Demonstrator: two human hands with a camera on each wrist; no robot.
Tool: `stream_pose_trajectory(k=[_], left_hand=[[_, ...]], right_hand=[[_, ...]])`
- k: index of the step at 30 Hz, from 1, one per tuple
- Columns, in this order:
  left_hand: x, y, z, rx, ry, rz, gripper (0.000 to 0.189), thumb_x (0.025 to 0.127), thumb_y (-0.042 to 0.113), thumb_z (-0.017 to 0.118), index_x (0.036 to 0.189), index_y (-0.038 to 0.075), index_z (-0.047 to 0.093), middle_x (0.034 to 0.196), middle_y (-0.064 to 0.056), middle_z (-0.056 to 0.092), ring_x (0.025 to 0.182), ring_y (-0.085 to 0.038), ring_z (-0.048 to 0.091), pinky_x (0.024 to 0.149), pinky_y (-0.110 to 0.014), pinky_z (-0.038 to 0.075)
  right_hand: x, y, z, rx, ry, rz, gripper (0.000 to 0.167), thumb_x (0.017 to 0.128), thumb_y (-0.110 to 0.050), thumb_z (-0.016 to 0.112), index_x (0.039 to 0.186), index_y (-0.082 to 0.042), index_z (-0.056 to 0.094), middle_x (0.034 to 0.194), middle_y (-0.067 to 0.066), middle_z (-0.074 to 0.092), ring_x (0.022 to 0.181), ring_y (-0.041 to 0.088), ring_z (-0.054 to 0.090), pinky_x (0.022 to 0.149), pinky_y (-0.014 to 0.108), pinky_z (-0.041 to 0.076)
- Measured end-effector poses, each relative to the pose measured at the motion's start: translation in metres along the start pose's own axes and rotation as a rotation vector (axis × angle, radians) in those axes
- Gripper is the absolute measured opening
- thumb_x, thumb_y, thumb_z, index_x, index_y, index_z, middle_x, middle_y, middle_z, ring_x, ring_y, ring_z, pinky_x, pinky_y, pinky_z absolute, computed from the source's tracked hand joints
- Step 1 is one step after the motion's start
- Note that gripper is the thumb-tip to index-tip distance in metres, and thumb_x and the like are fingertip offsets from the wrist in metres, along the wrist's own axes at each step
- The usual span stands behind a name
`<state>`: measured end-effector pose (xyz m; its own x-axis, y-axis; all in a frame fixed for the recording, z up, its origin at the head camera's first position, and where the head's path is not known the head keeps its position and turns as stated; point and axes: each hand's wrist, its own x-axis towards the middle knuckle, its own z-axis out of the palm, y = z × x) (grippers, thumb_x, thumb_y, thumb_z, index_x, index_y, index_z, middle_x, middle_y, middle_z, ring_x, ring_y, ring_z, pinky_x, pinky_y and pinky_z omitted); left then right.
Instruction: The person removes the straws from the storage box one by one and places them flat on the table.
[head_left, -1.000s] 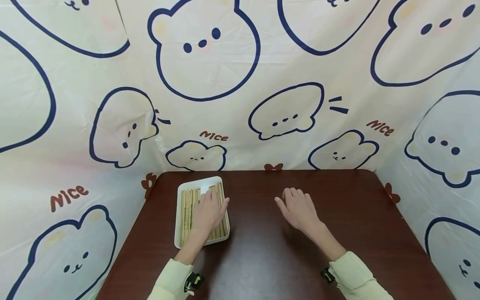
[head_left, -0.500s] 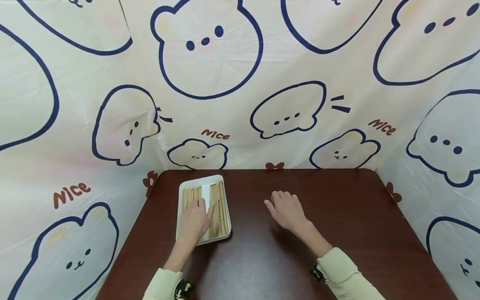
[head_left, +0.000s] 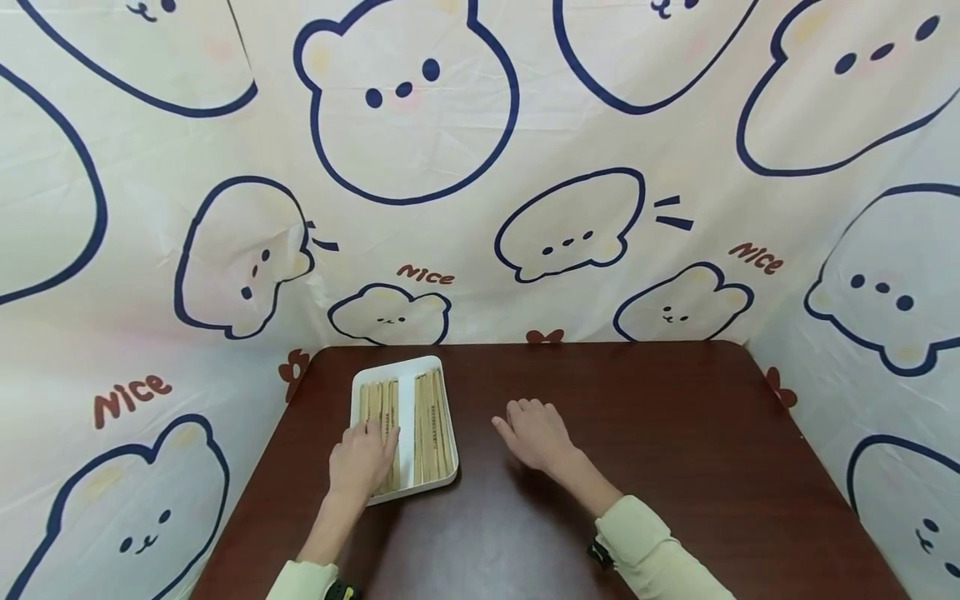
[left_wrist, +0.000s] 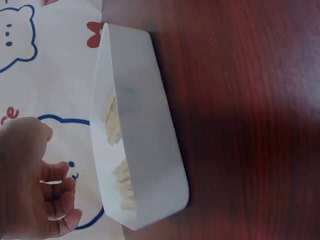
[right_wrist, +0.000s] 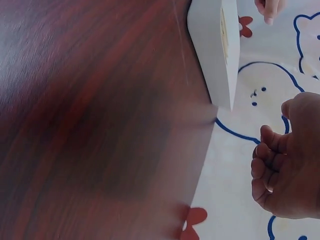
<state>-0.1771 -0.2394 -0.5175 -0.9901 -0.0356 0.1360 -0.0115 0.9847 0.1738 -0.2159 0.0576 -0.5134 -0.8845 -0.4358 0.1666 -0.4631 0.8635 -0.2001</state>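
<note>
Table [head_left: 675,442]: sticks [head_left: 379,402] part-hidden by left hand [head_left: 360,462]

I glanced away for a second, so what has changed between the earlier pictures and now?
The left hand has moved left and nearer the person, to the left side of the tray, uncovering the sticks on the right. The right hand has moved left, toward the tray. Nothing was visibly grasped or let go. The tray and sticks stayed in place on the table.
</note>
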Motion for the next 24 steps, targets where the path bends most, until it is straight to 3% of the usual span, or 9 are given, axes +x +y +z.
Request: stream_pose_trajectory(k=[5,11,17,24], left_hand=[[-0.004,-0.012,0.004,-0.001,-0.042,-0.032,0.058,0.103,0.041,0.047,0.118,-0.014,0.058,0.107,-0.031,0.06,0.101,-0.047,0.058,0.075,-0.058,0.053],[-0.004,-0.019,0.006,0.013,-0.032,-0.027,0.054,0.103,0.042,0.049,0.1,-0.011,0.06,0.09,-0.025,0.059,0.088,-0.043,0.059,0.064,-0.055,0.054],[-0.006,-0.027,0.009,0.024,-0.029,-0.037,0.055,0.102,0.04,0.051,0.105,-0.015,0.06,0.093,-0.027,0.06,0.092,-0.045,0.059,0.068,-0.056,0.054],[-0.005,-0.037,0.015,0.026,-0.05,-0.065,0.055,0.101,0.042,0.051,0.098,-0.013,0.059,0.088,-0.024,0.057,0.089,-0.044,0.058,0.068,-0.057,0.052]], right_hand=[[0.003,-0.019,0.013,0.002,-0.038,-0.015,0.039,0.105,-0.041,0.044,0.097,-0.008,0.062,0.083,0.003,0.06,0.079,0.024,0.059,0.067,0.037,0.048],[0.008,-0.033,0.025,0.0,-0.067,-0.013,0.037,0.105,-0.04,0.043,0.099,-0.008,0.061,0.087,0.004,0.061,0.084,0.024,0.058,0.07,0.037,0.046],[0.017,-0.04,0.034,-0.013,-0.099,0.001,0.04,0.106,-0.042,0.041,0.105,-0.008,0.062,0.094,0.005,0.064,0.09,0.025,0.059,0.074,0.038,0.046],[0.025,-0.046,0.045,-0.04,-0.143,0.017,0.043,0.107,-0.042,0.037,0.11,-0.007,0.062,0.101,0.006,0.065,0.094,0.024,0.059,0.078,0.038,0.046]])
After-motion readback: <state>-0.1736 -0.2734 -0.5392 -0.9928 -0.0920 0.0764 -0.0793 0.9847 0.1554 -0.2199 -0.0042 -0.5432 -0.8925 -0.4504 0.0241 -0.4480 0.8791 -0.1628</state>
